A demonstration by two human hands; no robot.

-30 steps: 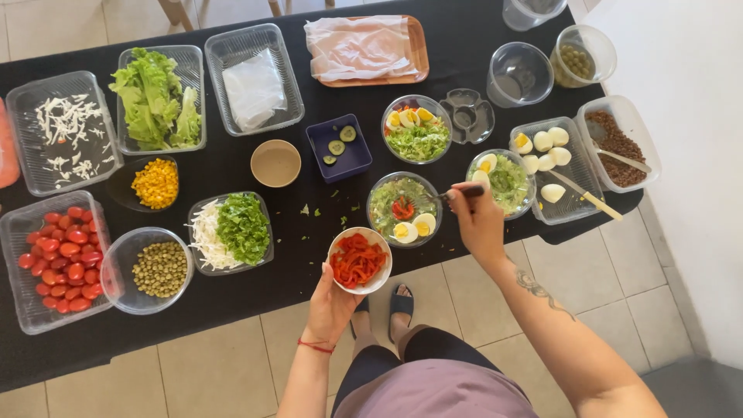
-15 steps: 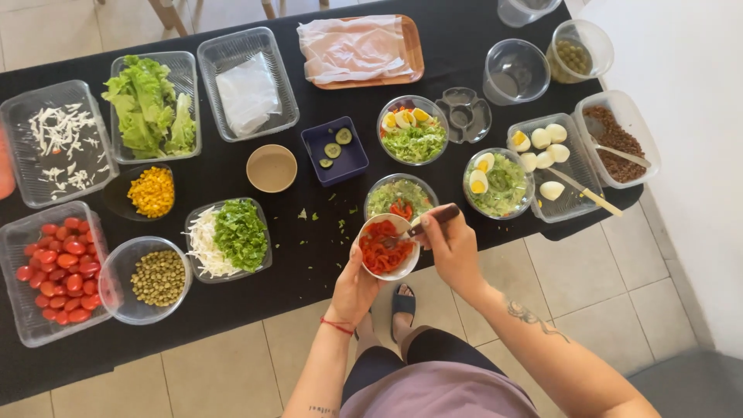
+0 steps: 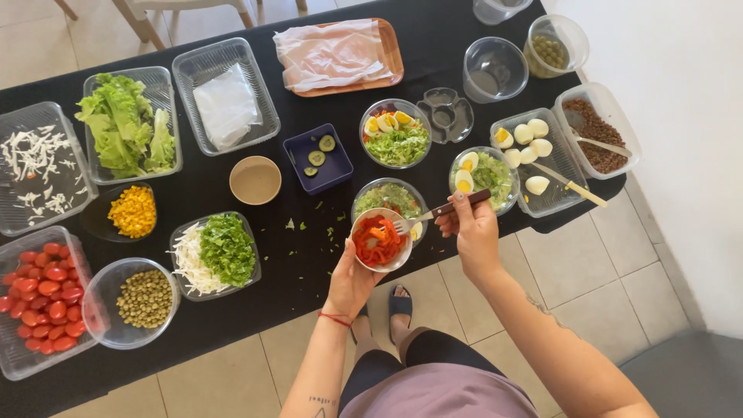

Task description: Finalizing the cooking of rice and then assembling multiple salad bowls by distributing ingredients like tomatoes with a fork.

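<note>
Head view: your left hand (image 3: 350, 280) cups the small white bowl of red pepper strips (image 3: 379, 241) from below, its grip closed around the base, just above the bench (image 3: 309, 255) edge. Your right hand (image 3: 474, 232) pinches the fork (image 3: 433, 211) by its dark handle, tines at the bowl's rim beside the salad bowl (image 3: 387, 198). The strips look soft, wet and slippery; the bowl is light and rigid, best held underneath
</note>
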